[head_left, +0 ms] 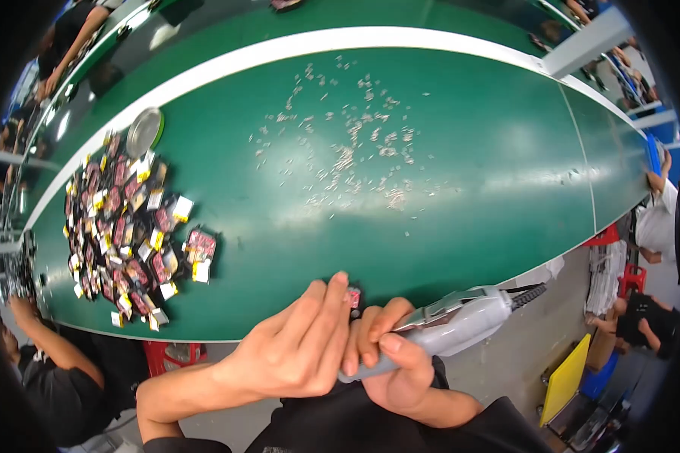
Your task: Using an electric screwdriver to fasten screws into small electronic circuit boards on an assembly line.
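My right hand [393, 355] wraps round a grey electric screwdriver [461, 321], its body tilted up to the right and a black ribbed cord sleeve at its far end. The tool's tip is hidden by my hands. Close against it is my left hand [298, 340], fingers pressed together over a small red-and-black part [354, 299]; only a bit of that part shows past the fingertips. On the green table, a pile of similar black parts with red boards and white-and-yellow tabs [117, 234] lies to the left. One such part [201, 249] rests at the pile's right edge.
Many tiny silvery pieces, seemingly screws [355, 151], are scattered over the green table [491, 204]. A round metal tin [145, 132] stands at the far left by the white rail [340, 38]. Co-workers sit at both sides; a yellow panel [565, 377] stands at the lower right.
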`<state>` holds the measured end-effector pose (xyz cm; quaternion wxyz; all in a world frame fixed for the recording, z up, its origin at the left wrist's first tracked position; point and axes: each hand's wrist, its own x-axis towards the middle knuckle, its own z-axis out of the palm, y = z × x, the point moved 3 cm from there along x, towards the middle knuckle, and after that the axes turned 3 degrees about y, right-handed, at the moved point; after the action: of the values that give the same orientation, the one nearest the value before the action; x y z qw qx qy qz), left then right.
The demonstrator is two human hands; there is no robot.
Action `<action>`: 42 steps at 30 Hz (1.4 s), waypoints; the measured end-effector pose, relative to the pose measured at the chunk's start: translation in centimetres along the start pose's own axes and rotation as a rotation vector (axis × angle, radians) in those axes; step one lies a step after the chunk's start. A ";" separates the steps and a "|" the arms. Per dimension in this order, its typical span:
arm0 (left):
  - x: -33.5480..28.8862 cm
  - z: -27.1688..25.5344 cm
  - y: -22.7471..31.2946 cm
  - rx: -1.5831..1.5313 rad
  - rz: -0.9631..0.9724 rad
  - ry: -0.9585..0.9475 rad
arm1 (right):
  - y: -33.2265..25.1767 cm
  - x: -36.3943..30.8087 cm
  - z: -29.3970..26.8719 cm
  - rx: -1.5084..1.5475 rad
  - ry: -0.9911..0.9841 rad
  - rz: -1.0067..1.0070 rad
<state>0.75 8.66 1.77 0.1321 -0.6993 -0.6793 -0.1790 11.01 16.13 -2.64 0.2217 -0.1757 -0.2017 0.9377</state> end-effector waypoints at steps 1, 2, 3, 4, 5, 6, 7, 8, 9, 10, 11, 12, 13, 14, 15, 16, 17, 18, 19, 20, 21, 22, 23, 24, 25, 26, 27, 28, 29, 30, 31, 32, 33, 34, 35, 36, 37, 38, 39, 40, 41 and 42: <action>0.0 0.0 0.0 0.003 -0.025 -0.016 | 0.0 0.0 0.2 0.003 0.017 0.019; 0.0 0.0 0.0 -0.020 -0.041 -0.028 | -0.3 0.0 0.2 -0.005 0.002 0.043; 0.0 0.0 -0.3 -0.039 -0.051 -0.036 | -0.6 0.3 0.0 -0.011 -0.017 0.061; 0.0 -0.2 -0.6 -0.076 -0.070 -0.101 | -1.1 0.7 0.2 -0.010 -0.057 0.073; 0.1 -0.1 -0.6 -0.089 -0.076 -0.103 | -2.2 0.8 0.2 -0.031 -0.096 0.069; 0.1 0.1 -0.6 -0.112 -0.084 -0.111 | -3.3 1.0 0.4 -0.053 -0.126 0.046; 0.1 0.3 -0.5 -0.135 -0.091 -0.121 | -4.7 1.3 0.8 -0.075 -0.155 0.023; -0.3 0.0 -0.5 -0.166 -0.147 -0.143 | -5.7 1.7 1.4 -0.142 -0.200 -0.011; -0.8 0.0 -0.7 -0.169 -0.158 -0.142 | -6.6 2.2 2.0 -0.202 -0.251 -0.048; -0.7 0.1 -0.6 -0.069 -0.088 -0.127 | -7.7 2.5 2.7 -0.222 -0.255 -0.118; -0.7 0.2 -0.4 0.030 -0.019 -0.109 | -8.6 2.8 3.3 -0.242 -0.259 -0.188; -0.9 0.4 -0.2 0.049 -0.031 -0.117 | -8.7 3.6 3.5 -0.240 -0.255 -0.181; -1.0 0.6 -0.1 0.046 -0.036 -0.122 | -8.9 4.4 3.8 -0.286 -0.285 -0.248; -1.1 0.7 -0.1 0.054 -0.050 -0.111 | -9.1 5.0 4.1 -0.332 -0.316 -0.314; -1.1 0.9 0.0 0.061 -0.063 -0.099 | -9.1 5.4 4.1 -0.333 -0.312 -0.309; -1.2 0.9 0.0 0.056 -0.068 -0.102 | -9.0 5.7 4.2 -0.355 -0.328 -0.304; -1.2 1.0 0.1 0.091 -0.046 -0.123 | -8.8 6.0 4.3 -0.377 -0.345 -0.297; -1.1 0.9 0.2 0.124 -0.017 -0.139 | -8.9 6.2 4.4 -0.390 -0.348 -0.281; -0.9 0.9 0.3 0.118 -0.017 -0.138 | -8.9 6.3 4.5 -0.395 -0.343 -0.281; -0.7 0.8 0.4 0.071 -0.040 -0.130 | -8.9 6.4 4.6 -0.401 -0.342 -0.288; -0.7 0.8 0.4 0.026 -0.067 -0.126 | -8.8 6.5 4.5 -0.403 -0.343 -0.290; -0.7 0.7 0.3 0.023 -0.070 -0.128 | -8.6 6.6 4.6 -0.403 -0.340 -0.285; -0.6 0.5 0.2 -0.013 -0.080 -0.140 | -8.6 6.7 4.6 -0.410 -0.330 -0.286; -0.5 0.4 0.0 -0.049 -0.090 -0.151 | -8.6 6.8 4.6 -0.418 -0.320 -0.287; -0.5 0.4 -0.2 -0.054 -0.093 -0.152 | -8.6 6.9 4.6 -0.420 -0.316 -0.283; -0.5 0.3 -0.6 -0.126 -0.122 -0.114 | -8.6 6.9 4.5 -0.402 -0.323 -0.284; -0.4 0.3 -0.9 -0.197 -0.150 -0.073 | -8.8 6.9 4.5 -0.385 -0.331 -0.287; -0.4 0.6 -1.0 -0.200 -0.150 -0.072 | -8.9 6.9 4.5 -0.388 -0.329 -0.286; -0.4 0.8 -1.0 -0.178 -0.138 -0.007 | -9.0 6.8 4.5 -0.379 -0.311 -0.305; -0.5 0.9 -1.0 -0.155 -0.129 0.054 | -9.1 6.7 4.4 -0.366 -0.293 -0.321; -0.5 1.1 -1.1 -0.158 -0.131 0.052 | -9.1 6.7 4.5 -0.366 -0.290 -0.318; -0.5 1.3 -1.2 -0.144 -0.117 0.089 | -9.1 6.7 4.5 -0.362 -0.286 -0.314; -0.4 1.3 -1.2 -0.132 -0.102 0.127 | -9.1 6.6 4.6 -0.359 -0.283 -0.312; -0.5 1.3 -1.1 -0.134 -0.102 0.126 | -9.2 6.6 4.6 -0.360 -0.280 -0.311; -0.5 1.3 -0.9 -0.090 -0.080 0.130 | -9.2 6.5 4.6 -0.357 -0.289 -0.301; -0.5 1.3 -0.8 -0.046 -0.058 0.134 | -9.2 6.5 4.6 -0.354 -0.299 -0.291; -0.5 1.3 -0.7 -0.047 -0.059 0.133 | -9.1 6.4 4.6 -0.353 -0.297 -0.290; -0.5 1.3 -0.6 -0.021 -0.059 0.122 | -9.1 6.4 4.7 -0.347 -0.300 -0.286; -0.4 1.2 -0.4 0.007 -0.058 0.112 | -9.1 6.4 4.7 -0.340 -0.305 -0.282; -0.3 1.0 -0.3 0.008 -0.059 0.110 | -9.0 6.4 4.7 -0.338 -0.306 -0.280; -0.2 0.9 -0.2 0.007 -0.066 0.057 | -8.9 6.4 4.7 -0.339 -0.300 -0.283; -0.1 0.9 -0.1 0.004 -0.072 0.006 | -8.8 6.5 4.7 -0.344 -0.293 -0.287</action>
<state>0.75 8.93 0.94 0.1290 -0.6735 -0.7040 -0.1845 6.64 25.10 3.86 0.2877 -0.0429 -0.4109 0.8640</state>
